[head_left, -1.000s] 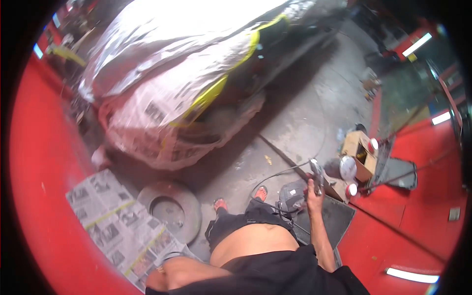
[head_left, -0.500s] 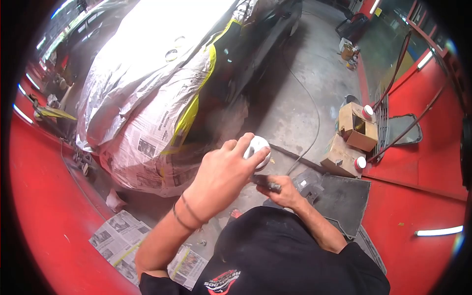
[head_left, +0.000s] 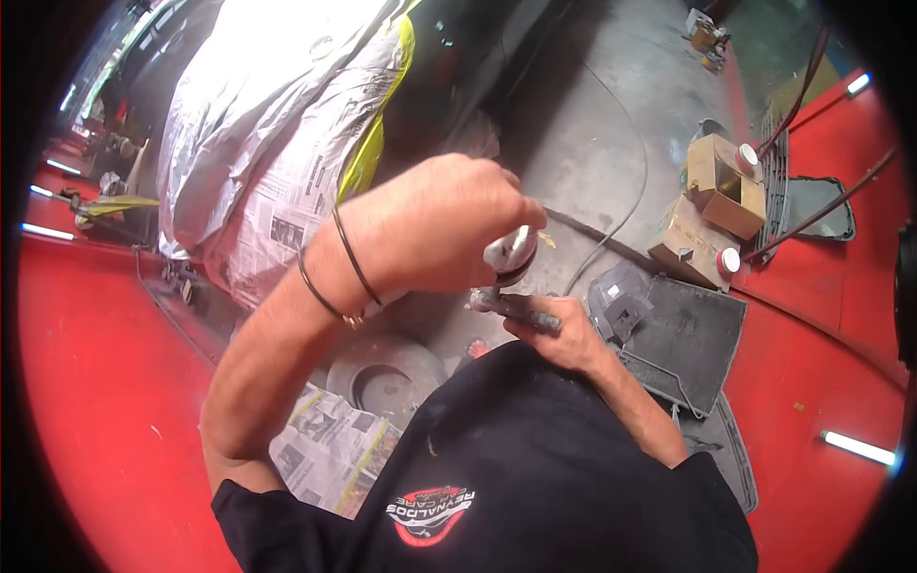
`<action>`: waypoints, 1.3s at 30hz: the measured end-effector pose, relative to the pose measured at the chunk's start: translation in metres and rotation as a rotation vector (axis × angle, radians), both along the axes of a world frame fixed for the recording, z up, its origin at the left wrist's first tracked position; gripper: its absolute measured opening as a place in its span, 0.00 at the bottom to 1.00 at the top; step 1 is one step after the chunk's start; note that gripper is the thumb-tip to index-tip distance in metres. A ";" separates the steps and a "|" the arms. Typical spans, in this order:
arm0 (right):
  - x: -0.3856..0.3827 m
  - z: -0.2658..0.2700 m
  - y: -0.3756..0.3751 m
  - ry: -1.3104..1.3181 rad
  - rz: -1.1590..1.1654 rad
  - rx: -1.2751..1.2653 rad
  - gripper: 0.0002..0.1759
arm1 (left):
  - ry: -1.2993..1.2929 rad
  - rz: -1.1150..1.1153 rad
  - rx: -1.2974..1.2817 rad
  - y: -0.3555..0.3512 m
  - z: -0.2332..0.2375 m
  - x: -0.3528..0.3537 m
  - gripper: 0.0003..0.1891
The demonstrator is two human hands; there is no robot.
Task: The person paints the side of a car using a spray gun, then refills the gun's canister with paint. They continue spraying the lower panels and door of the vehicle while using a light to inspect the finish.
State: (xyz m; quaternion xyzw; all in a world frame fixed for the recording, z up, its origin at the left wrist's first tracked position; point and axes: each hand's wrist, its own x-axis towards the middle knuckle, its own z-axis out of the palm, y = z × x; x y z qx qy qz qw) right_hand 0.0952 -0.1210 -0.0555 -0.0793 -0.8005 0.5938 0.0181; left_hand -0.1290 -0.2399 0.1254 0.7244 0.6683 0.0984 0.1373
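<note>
In the middle of the head view, a spray gun (head_left: 516, 310) is held in front of my dark shirt. My right hand (head_left: 564, 334) is wrapped round its handle. Above the gun body sits a small white cup (head_left: 513, 256), partly covered by fingers. My left hand (head_left: 458, 224) reaches over from the left, its fingers curled down and closed on the top of that cup. Its wrist is bent and carries dark bands; the back of the hand hides most of the fingertips.
A car covered in masking plastic and newspaper (head_left: 277, 201) stands ahead on the left. Below it are a tyre (head_left: 358, 358) and newspaper sheets (head_left: 334, 449) on the floor. To the right are cardboard boxes (head_left: 702, 239), a dark panel (head_left: 693, 334) and a hose (head_left: 645, 162).
My left hand has rotated at the wrist over the cup, its elbow swinging outward to the left. The right hand keeps its grip on the spray gun. The view has shifted, revealing the tyre.
</note>
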 end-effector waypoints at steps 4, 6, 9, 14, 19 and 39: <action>-0.001 0.017 0.004 0.020 0.043 -0.068 0.20 | -0.196 -0.041 -0.179 0.011 0.014 -0.025 0.36; -0.001 0.021 0.008 0.004 0.076 -0.033 0.20 | -0.337 -0.007 -0.249 0.012 0.017 -0.035 0.40; -0.001 0.026 0.006 -0.004 0.095 -0.057 0.21 | -0.532 0.060 -0.386 0.012 0.016 -0.047 0.42; -0.002 0.035 0.004 -0.016 0.104 -0.085 0.23 | -0.295 -0.012 -0.217 0.002 0.014 -0.033 0.40; -0.003 0.020 0.005 0.037 0.104 -0.041 0.25 | -0.053 0.088 -0.034 -0.020 0.015 0.008 0.33; -0.051 0.048 -0.057 0.279 0.203 0.066 0.25 | 0.161 0.430 0.404 -0.102 0.018 0.041 0.21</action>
